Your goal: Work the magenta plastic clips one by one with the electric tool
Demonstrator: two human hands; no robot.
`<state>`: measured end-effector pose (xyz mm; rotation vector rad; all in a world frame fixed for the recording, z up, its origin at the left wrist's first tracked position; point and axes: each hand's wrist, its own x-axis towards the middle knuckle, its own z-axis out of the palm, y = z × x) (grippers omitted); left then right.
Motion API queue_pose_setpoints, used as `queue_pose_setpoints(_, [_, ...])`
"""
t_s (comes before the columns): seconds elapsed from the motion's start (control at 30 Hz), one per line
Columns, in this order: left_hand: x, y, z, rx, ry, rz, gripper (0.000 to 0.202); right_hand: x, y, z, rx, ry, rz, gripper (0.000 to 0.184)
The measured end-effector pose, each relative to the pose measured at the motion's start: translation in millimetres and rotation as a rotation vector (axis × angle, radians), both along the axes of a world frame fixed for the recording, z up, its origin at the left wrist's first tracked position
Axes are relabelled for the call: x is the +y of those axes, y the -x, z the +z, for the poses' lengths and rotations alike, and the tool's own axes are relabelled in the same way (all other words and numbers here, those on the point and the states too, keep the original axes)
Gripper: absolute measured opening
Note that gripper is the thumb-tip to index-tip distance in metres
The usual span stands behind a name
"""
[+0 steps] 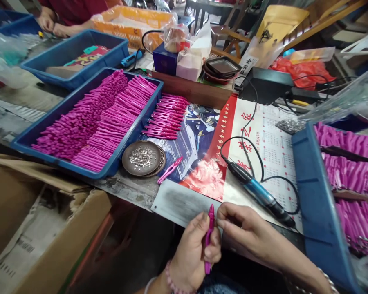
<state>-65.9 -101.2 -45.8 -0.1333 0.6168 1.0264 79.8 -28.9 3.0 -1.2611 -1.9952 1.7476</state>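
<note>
Left hand [191,247] is closed around a magenta plastic piece [208,241], held roughly upright with its pointed tip sticking up past the thumb; right hand [248,226] is just beside that tip, thumb and index finger nearly pinched together, though I can't tell if there's something tiny between them; both hands are at the near edge of the bench [131,190], by a flat grey plate [178,204]; a corded blue-and-black electric screwdriver [251,188] lies just past the right hand on a printed calendar [276,134]; one lone pink piece [170,169] sits near a brown dish [129,164] of small metal bits [142,157]; further left, a blue tray [112,165] is loaded with more pink pieces, with a neat row of them [167,116] beside it; another blue bin [322,228] on the right holds stacked ones too.
</note>
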Motion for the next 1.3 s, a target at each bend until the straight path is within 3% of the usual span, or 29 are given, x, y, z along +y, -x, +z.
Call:
queue_pose_setpoints(0.27, [1,-4,8.4,0.180,-0.098,-0.041,0.029,-2,-13,-7.0,0.096,0.262,0.008,0.031])
queue_pose_setpoints(0.4, [0,-6,6.7,0.171,-0.108,-0.081,0.029,-2,-17,-6.2,0.112,0.300,0.021,0.035])
queue_pose_setpoints(0.57, [0,-9,3.6,0.206,-0.099,-0.071,0.030,-5,-15,-10.7,0.150,0.340,-0.062,0.034])
queue_pose_setpoints(0.93, [-3,-7,-2.7,0.185,-0.121,-0.118,0.031,-22,-13,-37.7,0.478,0.664,-0.266,0.029])
queue_pose_setpoints(1.13, [-3,-9,-2.7,0.081,-0.103,-0.085,0.034,-27,-8,-30.0,0.385,0.433,-0.351,0.021])
queue_pose_setpoints(1.3, [-3,-12,-3.2,-0.024,-0.050,-0.111,0.033,-29,-7,-21.2,0.331,0.380,-0.325,0.023])
